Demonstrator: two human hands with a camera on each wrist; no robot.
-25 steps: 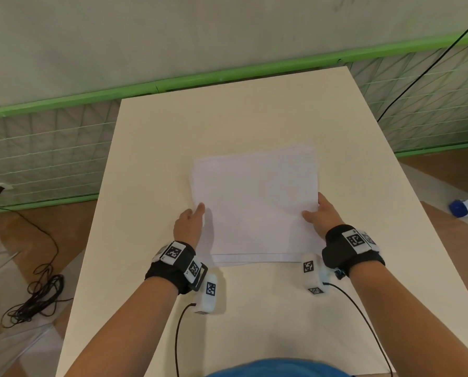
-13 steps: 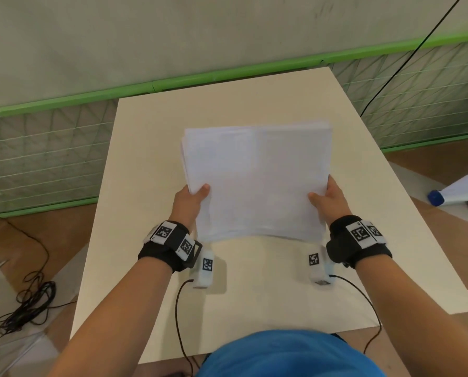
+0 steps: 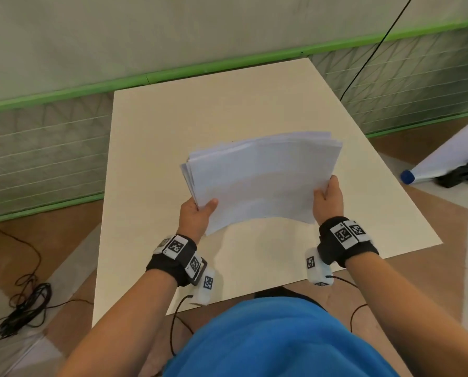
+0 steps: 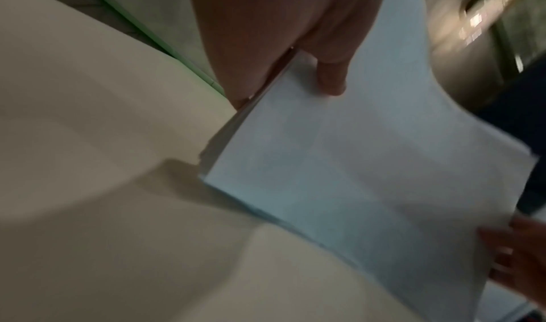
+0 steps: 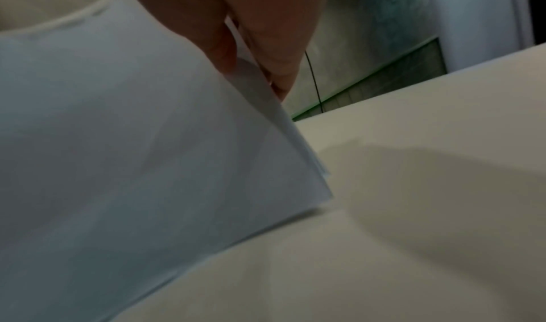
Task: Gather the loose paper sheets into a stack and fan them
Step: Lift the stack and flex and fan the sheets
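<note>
Paper sheets [image 3: 262,180] are held as one stack in the air above the counter [image 3: 173,131], clear of its surface, with a shadow cast on the counter below them. I note my left hand [image 3: 196,216] at the stack's near left corner, its grip closed on the paper: thumb on the top sheet, fingers underneath, as the left wrist view [image 4: 369,163] confirms with the thumb [image 4: 331,79] pressed on the upper face. My right hand [image 3: 328,198] takes the near right edge, its grip likewise closed on the paper, the edge pinched between thumb and fingers [image 5: 277,53] in the right wrist view [image 5: 132,152]. Between the two grips the stack bows upward. Beyond the left grip the sheet edges stand slightly offset from one another, and the far right corner shows the same stepped layering. Both wrists carry black bands with printed markers. Left of the counter, a coil of black cable [image 3: 17,308] lies on the floor. A blue-tipped white object [image 3: 439,161] lies on the floor right of the right grip.
</note>
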